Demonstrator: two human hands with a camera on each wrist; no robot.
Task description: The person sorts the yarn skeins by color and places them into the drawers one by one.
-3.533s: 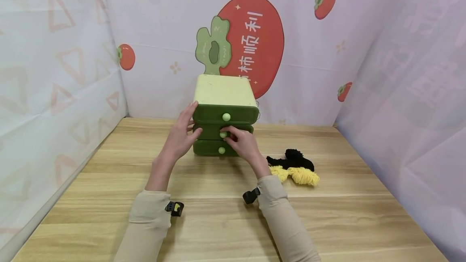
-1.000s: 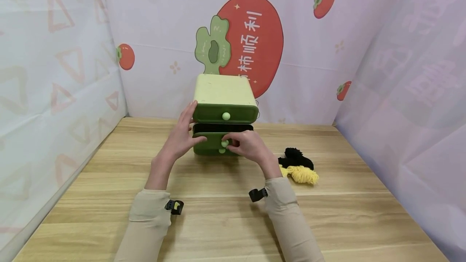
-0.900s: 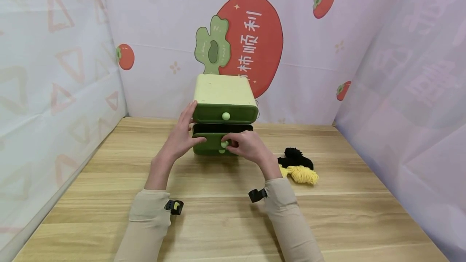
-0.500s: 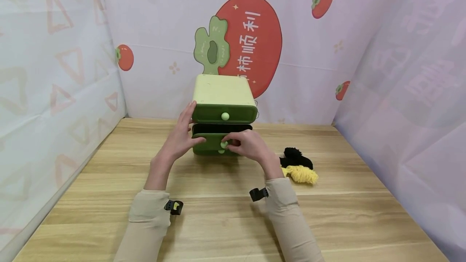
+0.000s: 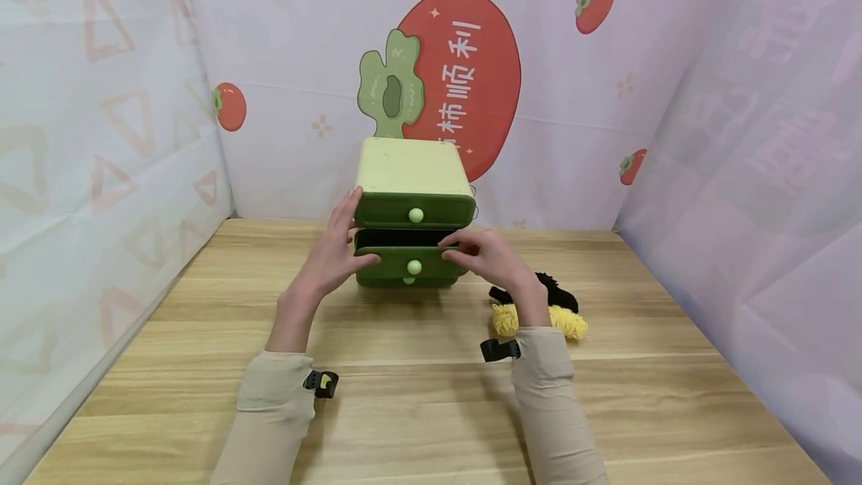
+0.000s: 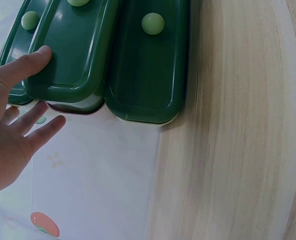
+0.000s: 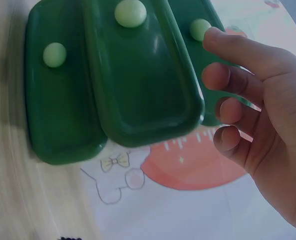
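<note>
A small cabinet with a cream top and several stacked green drawers stands at the back of the table. Its middle drawer is pulled part way out, showing a dark gap above its front; the top drawer is closed. My left hand rests at the cabinet's left side, its thumb on the middle drawer's front and its fingers extended. Beside that drawer's right end hovers my right hand, fingers loosely bent and holding nothing. In the right wrist view it is apart from the round middle knob.
Yellow yarn and a black yarn bundle lie on the wooden table to the right, partly behind my right wrist. A printed cloth backdrop stands close behind the cabinet, with cloth walls at both sides.
My right hand pinched the middle drawer's knob and drew the drawer out. It has now let go and moved right. My left hand stays at the cabinet's side.
</note>
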